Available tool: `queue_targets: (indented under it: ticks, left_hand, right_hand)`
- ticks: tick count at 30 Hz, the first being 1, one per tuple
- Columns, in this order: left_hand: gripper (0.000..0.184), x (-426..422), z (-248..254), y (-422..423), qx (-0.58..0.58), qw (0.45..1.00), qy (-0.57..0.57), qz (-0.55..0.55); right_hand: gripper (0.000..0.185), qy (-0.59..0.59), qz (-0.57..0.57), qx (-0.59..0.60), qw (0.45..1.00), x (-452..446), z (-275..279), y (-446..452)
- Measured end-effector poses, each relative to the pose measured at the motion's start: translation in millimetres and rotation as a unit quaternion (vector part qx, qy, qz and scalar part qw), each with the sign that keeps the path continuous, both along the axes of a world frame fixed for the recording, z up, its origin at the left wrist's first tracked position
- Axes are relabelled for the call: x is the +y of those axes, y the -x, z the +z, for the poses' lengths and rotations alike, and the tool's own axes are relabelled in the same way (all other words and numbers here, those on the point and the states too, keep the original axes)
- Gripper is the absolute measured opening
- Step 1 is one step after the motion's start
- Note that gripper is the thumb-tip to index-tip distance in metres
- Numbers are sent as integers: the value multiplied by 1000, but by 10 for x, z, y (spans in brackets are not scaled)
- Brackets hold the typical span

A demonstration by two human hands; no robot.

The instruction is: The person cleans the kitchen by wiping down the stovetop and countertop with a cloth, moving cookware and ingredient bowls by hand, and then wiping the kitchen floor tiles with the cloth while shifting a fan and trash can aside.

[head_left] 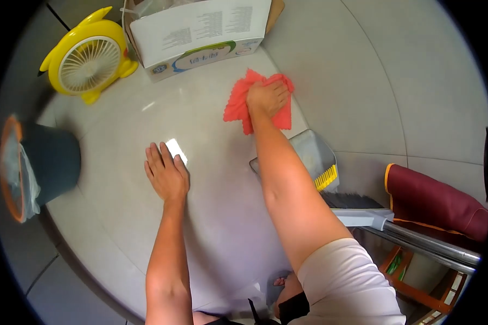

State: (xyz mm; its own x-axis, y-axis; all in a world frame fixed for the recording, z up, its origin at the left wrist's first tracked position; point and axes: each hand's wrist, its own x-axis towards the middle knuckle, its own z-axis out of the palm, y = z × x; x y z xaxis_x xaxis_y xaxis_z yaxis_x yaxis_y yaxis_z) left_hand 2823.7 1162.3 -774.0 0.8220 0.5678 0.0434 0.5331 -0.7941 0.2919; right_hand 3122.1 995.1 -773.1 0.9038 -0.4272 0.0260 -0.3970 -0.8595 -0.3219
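My right hand [268, 99] is pressed down on a coral-red cloth [237, 103] with scalloped edges, its fingers curled over the bunched fabric. The cloth lies on the pale glossy surface [119, 179], near where the tiled wall meets it. Lower and to the left, my left hand [169, 174] rests palm down on the same surface, fingers stretched out. A bright patch of reflected light shows beside its fingertips. Nothing is in the left hand.
A yellow fan [89, 64] and an open white carton [200, 35] stand at the back. A dark bin [54, 162] with an orange rim is on the left. On the right are a grey dustpan [314, 151], a broom [358, 201] and a maroon fabric item [436, 197].
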Motion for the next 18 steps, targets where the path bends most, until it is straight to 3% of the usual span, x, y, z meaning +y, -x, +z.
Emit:
queue_targets:
  ticks: [7,10,13,18]
  left_hand:
    - [57,-6,-3,22,-14,1000,0,4]
    - [56,19,-22,-1,-23,1000,-10,7]
    - [57,-10,-41,12,-23,1000,-2,8]
    - [57,13,4,-2,-28,999,13,13]
  right_hand:
    - [52,14,181,-166,969,-196,-362,-515]
    - [52,11,305,-125,944,-250,-262,-787]
    - [52,-3,374,-174,911,-272,-330,-835]
    - [53,-50,500,-120,856,-100,-232,-366]
